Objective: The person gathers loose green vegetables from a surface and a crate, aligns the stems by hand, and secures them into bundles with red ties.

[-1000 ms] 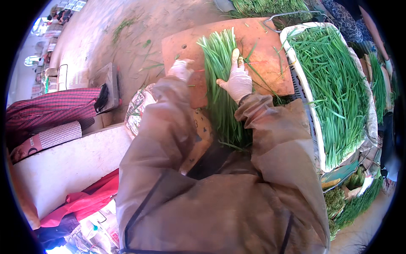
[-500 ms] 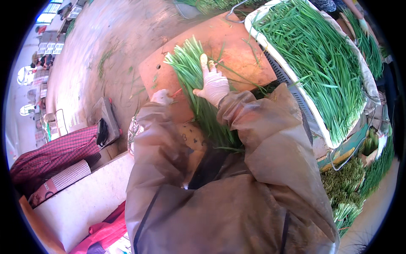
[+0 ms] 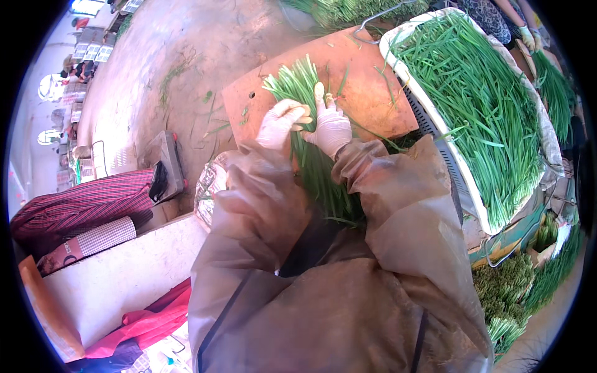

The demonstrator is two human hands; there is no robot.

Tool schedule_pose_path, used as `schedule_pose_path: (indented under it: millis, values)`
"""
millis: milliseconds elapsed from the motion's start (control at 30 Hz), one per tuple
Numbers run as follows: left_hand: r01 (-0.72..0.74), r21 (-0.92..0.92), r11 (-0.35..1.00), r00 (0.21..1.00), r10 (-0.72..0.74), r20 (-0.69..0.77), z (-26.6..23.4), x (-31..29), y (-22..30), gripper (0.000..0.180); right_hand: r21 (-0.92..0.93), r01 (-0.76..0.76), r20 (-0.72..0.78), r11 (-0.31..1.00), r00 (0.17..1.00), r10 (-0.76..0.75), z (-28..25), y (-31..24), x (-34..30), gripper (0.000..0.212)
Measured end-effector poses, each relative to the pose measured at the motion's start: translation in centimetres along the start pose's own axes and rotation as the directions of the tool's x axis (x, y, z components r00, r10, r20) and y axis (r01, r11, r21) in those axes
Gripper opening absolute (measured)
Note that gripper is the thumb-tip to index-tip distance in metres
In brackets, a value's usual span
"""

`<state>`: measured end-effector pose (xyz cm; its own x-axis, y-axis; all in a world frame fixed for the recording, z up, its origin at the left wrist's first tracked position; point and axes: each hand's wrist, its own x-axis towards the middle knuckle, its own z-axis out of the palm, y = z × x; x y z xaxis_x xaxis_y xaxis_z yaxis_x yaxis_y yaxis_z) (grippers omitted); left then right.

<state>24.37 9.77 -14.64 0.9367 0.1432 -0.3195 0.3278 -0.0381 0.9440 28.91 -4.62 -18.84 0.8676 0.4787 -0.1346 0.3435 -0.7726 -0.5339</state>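
Note:
A bunch of long green chives [image 3: 314,165] lies across an orange-brown board [image 3: 373,93], pale cut ends pointing away from me. My right hand [image 3: 331,127], in a thin white glove with yellowish fingertips, grips the bunch from its right side, index finger stretched along it. A small reddish strip shows by those fingertips. At the bunch's left edge is my gloved left hand [image 3: 280,124], fingers curled and pinched together close to my right thumb. Whatever the left fingers hold is hidden. The leafy ends hang toward my lap.
To the right stands a white-lined crate [image 3: 469,180] heaped with loose chives [image 3: 472,118]. More bundles [image 3: 507,292] lie beyond it at lower right. Another person's gloved hand [image 3: 527,38] is at far upper right. A platform scale [image 3: 166,165] and plaid cloth [image 3: 87,202] are on the left.
My left hand has moved right and forward, from beside the bunch onto its left edge next to my right hand. The red strip it trailed is no longer visible there. My right hand keeps its grip.

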Motion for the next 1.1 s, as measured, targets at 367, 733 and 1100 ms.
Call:
schedule_pose_path:
  millis: [367,733,1100]
  values:
    - [-0.058,-0.173,0.983,0.959,0.007,-0.283,0.2,-0.7,-1.9,0.023,0.035,0.037,-0.023,0.999,0.999,-0.036,0.1,0.1,-0.2,0.124]
    - [-0.499,0.750,0.434,0.788,0.587,0.184,4.1,7.1,-3.3,0.016,0.207,0.040,0.021,0.978,0.999,-0.045,0.4,1.8,0.5,0.078]
    - [-0.362,0.919,0.159,0.854,0.452,0.258,5.7,6.9,-3.3,0.022,0.294,0.089,-0.154,0.952,0.987,-0.045,-3.2,8.5,3.4,0.015]
